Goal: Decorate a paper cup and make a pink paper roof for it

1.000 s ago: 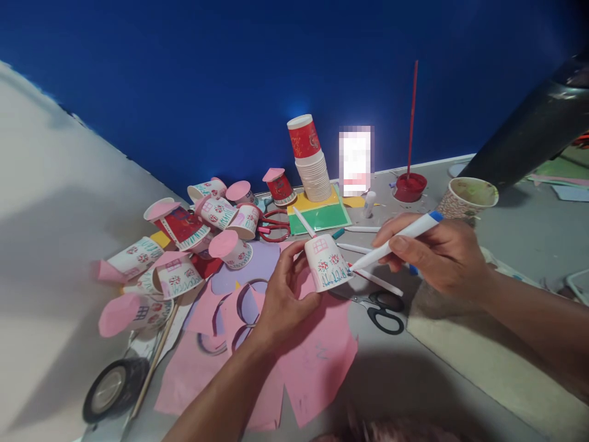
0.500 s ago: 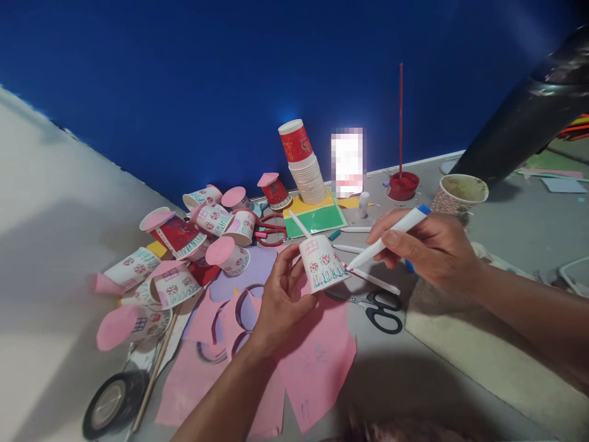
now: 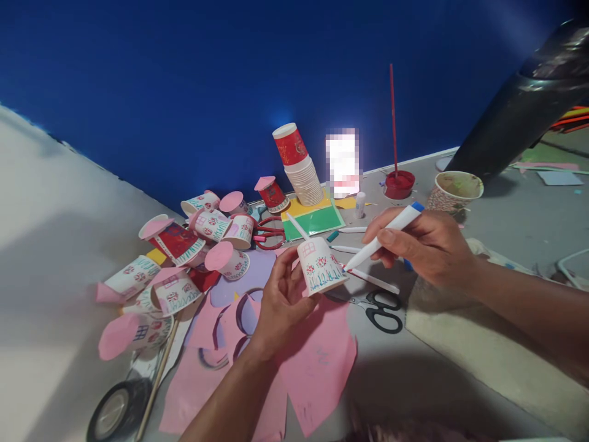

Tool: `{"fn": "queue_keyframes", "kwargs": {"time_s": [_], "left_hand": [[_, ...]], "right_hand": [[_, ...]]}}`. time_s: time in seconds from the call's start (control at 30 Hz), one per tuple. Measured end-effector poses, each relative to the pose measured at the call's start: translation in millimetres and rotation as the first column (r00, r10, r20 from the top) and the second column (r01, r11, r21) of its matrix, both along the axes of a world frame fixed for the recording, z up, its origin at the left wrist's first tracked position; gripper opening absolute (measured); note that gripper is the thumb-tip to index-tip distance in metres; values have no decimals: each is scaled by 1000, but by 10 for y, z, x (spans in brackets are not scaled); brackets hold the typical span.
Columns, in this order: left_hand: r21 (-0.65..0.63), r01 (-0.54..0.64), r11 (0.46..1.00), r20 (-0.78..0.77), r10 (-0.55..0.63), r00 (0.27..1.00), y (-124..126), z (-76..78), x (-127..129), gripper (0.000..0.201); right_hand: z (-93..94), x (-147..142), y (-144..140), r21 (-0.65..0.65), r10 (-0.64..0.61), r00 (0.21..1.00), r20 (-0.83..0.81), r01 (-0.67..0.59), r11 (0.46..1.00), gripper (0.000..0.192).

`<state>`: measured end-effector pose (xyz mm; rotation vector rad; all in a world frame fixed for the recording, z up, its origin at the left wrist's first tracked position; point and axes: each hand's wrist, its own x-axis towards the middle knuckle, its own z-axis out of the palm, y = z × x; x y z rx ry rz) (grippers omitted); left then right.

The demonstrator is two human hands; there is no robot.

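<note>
My left hand is wrapped around a white paper cup, held upside down with its wide rim low. A pink window, red flower dots and blue-green strokes are drawn on the cup's side. In a writing grip, my right hand pinches a white marker with a blue end. The marker's tip is right at the cup's right side; whether it touches I cannot tell. Beneath the cup lie pink paper sheets with pencil marks. Black-handled scissors rest just right of the cup.
Several decorated cups with pink paper tops crowd the left. A tall cup stack leans on a green and yellow sheet. At the right stand a red paint pot, a used cup and a beige cloth. Black tape lies front left.
The view has shifted slightly. My hands keep their grips on the cup and marker, and the marker tip stays close to the cup's right side.
</note>
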<state>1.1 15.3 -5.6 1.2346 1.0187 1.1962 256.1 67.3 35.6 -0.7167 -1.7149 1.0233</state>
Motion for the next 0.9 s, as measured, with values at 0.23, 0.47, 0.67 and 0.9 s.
{"fn": "queue_keyframes", "kwargs": {"time_s": [0.23, 0.47, 0.67, 0.9], "left_hand": [[-24, 15, 1000, 83, -13, 996, 13, -19, -15, 74], [-29, 24, 999, 109, -20, 994, 15, -8, -12, 73], [-54, -7, 998, 107, 13, 994, 1, 6, 5, 71], [-112, -26, 993, 129, 40, 991, -10, 4, -8, 75]], "right_hand": [[-5, 8, -2, -3, -1, 1000, 12, 1, 1000, 29], [-20, 0, -11, -16, 45, 999, 16, -45, 999, 28], [21, -14, -10, -11, 22, 1000, 4, -22, 1000, 30], [4, -42, -17, -47, 65, 997, -30, -66, 997, 30]]}}
